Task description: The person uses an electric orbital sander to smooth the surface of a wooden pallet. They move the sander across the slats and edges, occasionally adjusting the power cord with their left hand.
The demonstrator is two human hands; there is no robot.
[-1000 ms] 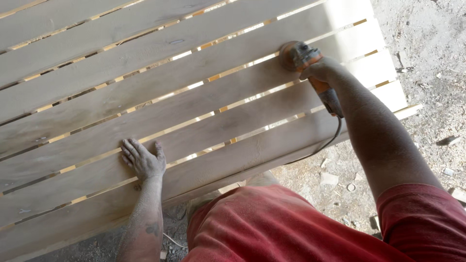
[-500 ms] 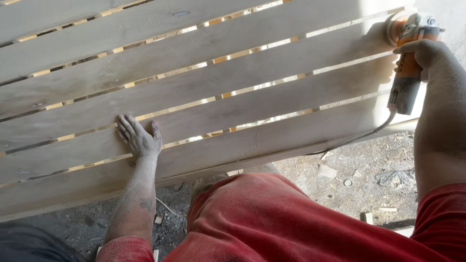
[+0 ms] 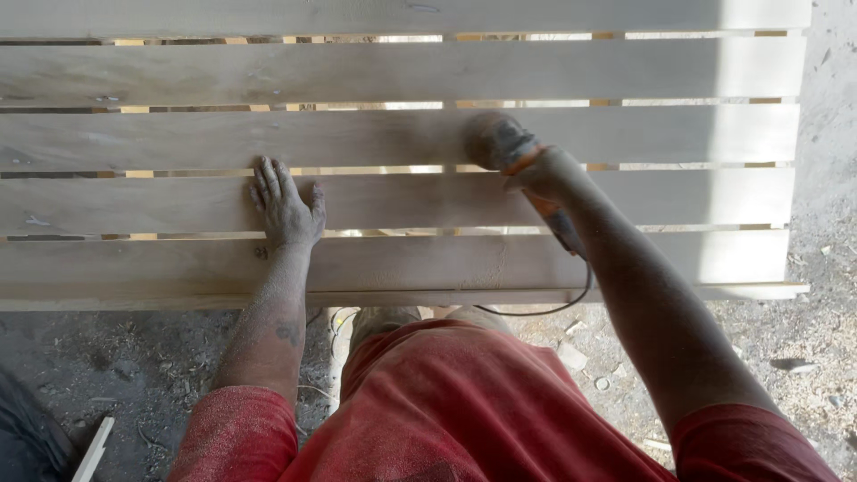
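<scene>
Head view: the left hand (image 3: 287, 207) lies flat, fingers spread wide, on a slat (image 3: 428, 203) of the wooden panel (image 3: 178, 76). Well to its right, the right hand (image 3: 546, 174) grips the sander (image 3: 500, 143), whose blurred disc presses on the slat just above that hand. The cord (image 3: 571, 299) trails below the right hand, across the nearest slat toward the red shirt (image 3: 464, 411).
</scene>
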